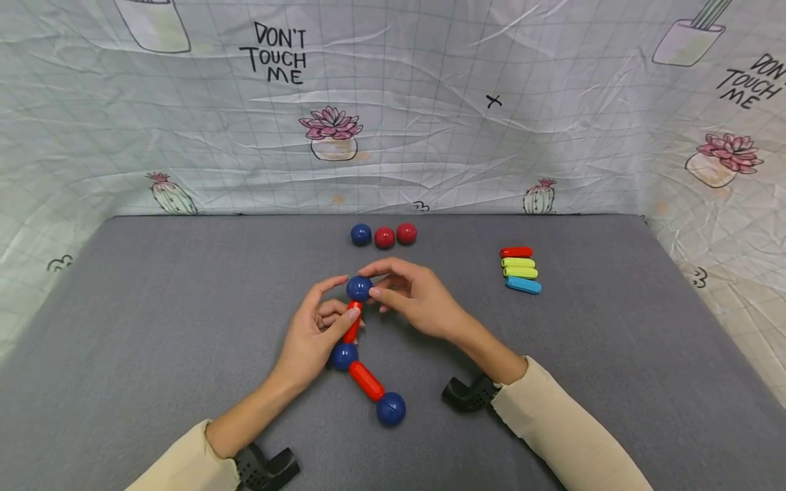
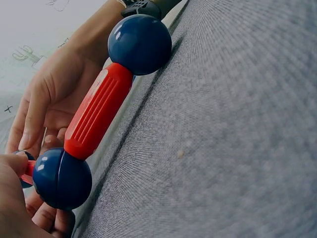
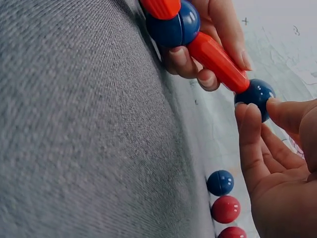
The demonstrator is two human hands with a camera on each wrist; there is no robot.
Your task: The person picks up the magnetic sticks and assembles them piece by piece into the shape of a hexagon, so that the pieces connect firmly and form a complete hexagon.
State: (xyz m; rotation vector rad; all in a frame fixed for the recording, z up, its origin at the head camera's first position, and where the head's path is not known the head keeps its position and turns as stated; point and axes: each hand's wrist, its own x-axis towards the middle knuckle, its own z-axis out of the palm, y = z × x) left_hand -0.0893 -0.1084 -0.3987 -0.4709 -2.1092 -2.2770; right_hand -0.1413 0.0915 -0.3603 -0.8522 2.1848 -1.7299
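Observation:
A chain of blue balls and red rods lies between the two hands. My left hand (image 1: 313, 334) grips the upper red rod (image 1: 352, 323), thumb across it. At that rod's far end sits a blue ball (image 1: 359, 288), which my right hand (image 1: 420, 296) pinches between thumb and fingers. The rod's near end meets the middle blue ball (image 2: 62, 178). From there a second red rod (image 1: 367, 381) slants toward the nearest blue ball (image 1: 391, 409). In the right wrist view, the pinched ball (image 3: 257, 94) sits against the rod's tip.
Beyond the hands, a loose blue ball (image 1: 361, 234) and two red balls (image 1: 384, 237) stand in a row near the back edge of the grey table (image 1: 184, 307). Off to the right lie a red rod (image 1: 516, 252), two yellow-green rods (image 1: 519, 272) and a blue rod (image 1: 523, 285).

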